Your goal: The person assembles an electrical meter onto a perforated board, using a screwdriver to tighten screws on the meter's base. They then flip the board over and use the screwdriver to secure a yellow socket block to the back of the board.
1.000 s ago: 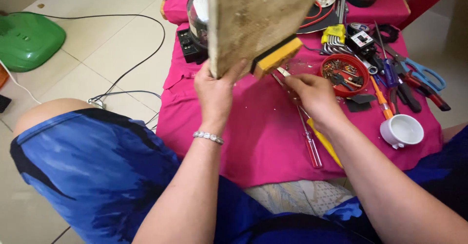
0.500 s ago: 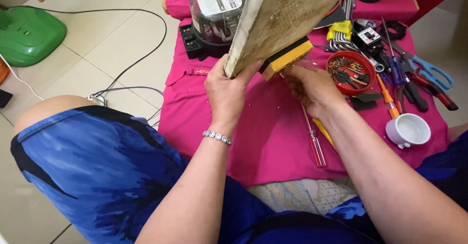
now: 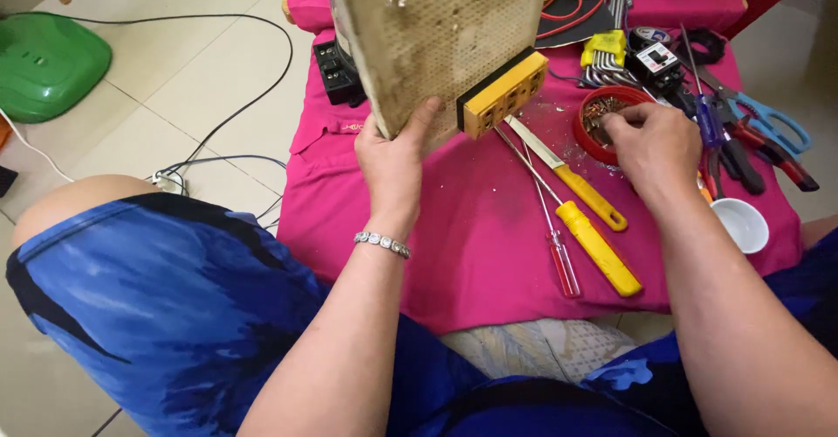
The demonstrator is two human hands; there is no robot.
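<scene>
A perforated board (image 3: 445, 35), pale and worn, stood tilted on edge above the far side of a pink cloth (image 3: 471, 245), its long axis running up and away from the person, its top cut off by the frame. A yellow terminal block (image 3: 504, 94) with a black back was fixed at its lower right corner, facing right. The left hand (image 3: 394, 159) was clamped on the board's lower edge, thumb on the near face. The right hand (image 3: 656, 144) was apart from it, well to the right, fingertips curled into a small red dish (image 3: 594, 131) of screws; whether they pinched anything could not be told. Between the hands lay a yellow-handled knife (image 3: 576, 184) and two screwdrivers (image 3: 567, 227), handles pointing toward the person. A white cup (image 3: 740, 224) sat near the cloth's right edge, scissors (image 3: 759, 123) and pliers beyond. The near middle of the cloth was open.
</scene>
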